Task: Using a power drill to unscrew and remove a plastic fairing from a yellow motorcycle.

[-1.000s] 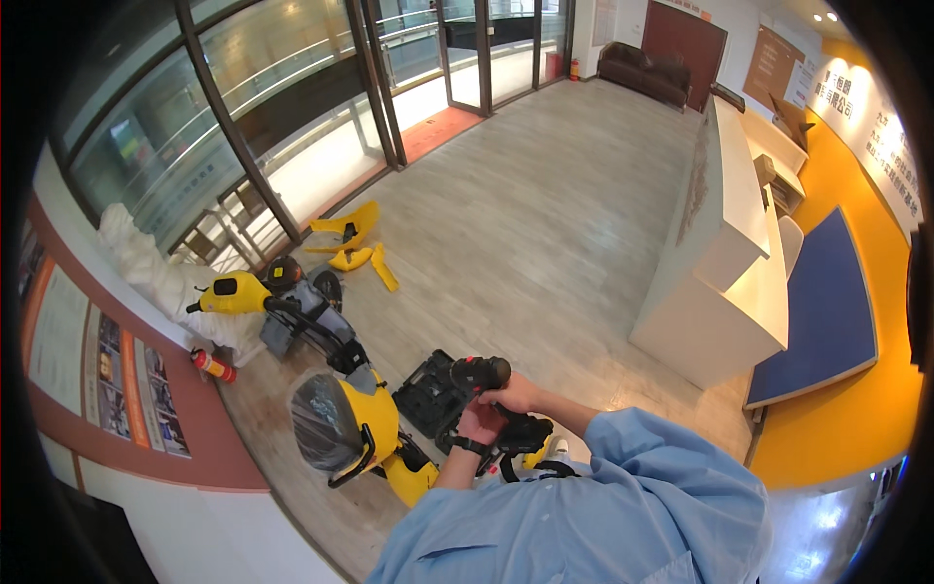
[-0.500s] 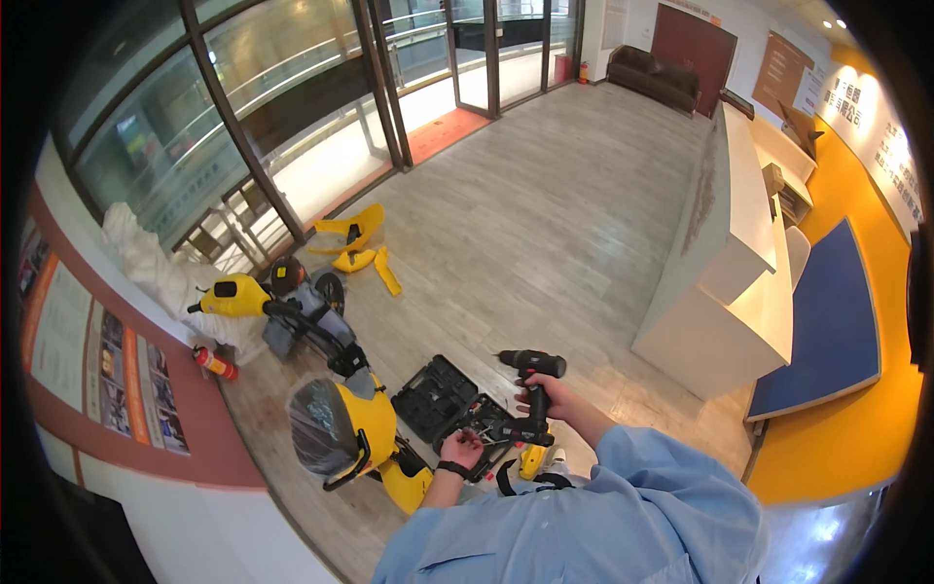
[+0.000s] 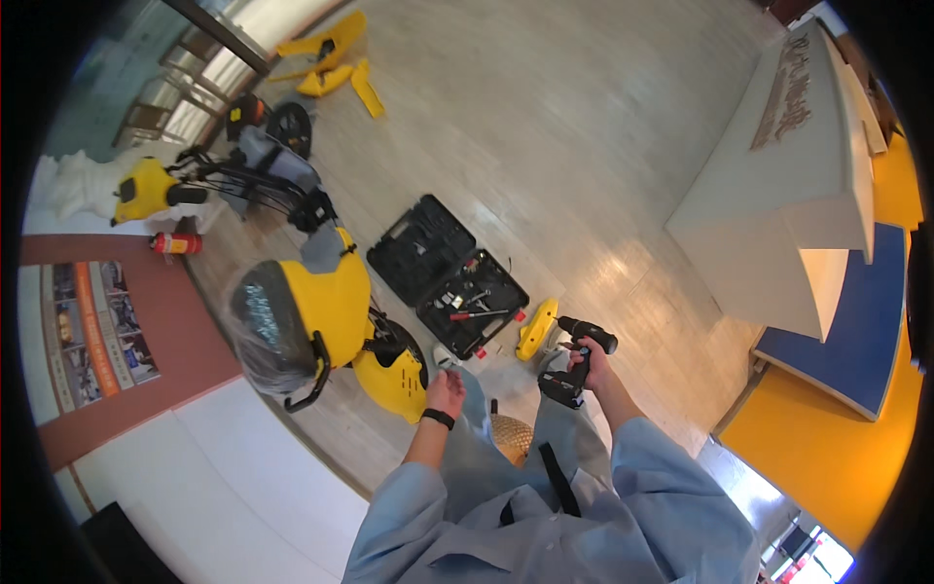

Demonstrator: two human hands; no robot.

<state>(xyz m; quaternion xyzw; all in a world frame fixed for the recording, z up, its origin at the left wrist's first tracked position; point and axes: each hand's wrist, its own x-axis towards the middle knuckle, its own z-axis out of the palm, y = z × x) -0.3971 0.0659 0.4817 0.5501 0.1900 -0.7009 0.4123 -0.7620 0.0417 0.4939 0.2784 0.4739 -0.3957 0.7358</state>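
My right hand grips a black cordless drill by its handle, above my right knee, its nose toward the left. Over my left thigh, my left hand has its fingers curled together; anything in them is too small to make out. In front of my knees an open black tool case lies on the floor, with several tools and a red-handled tool in it. A yellow scooter with plastic film over its seat stands to my left. Near the drill lies a loose yellow cover piece.
Several yellow body panels lie on the floor at the far left. A red fire extinguisher is by the left wall. A white counter stands to the right, a blue board beside it. Beneath me is a woven stool.
The view has tipped down toward my lap and the floor. My right hand keeps the drill, now lower and over my knee. My left hand has come away from the tool case.
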